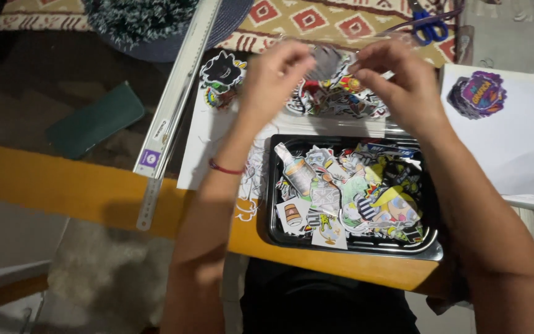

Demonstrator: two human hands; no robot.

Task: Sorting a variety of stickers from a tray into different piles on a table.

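My left hand and my right hand are raised together above the desk, fingertips pinching a small grey sticker between them. Right below the hands lies a loose pile of colourful cut-out stickers on a white sheet. Closer to me stands a black tray filled with several more cut-out stickers. A red string band sits on my left wrist.
A long metal ruler lies diagonally at the left, with a dark green case beside it. Blue-handled scissors rest at the far edge on a patterned cloth. White paper at the right carries a purple sticker stack.
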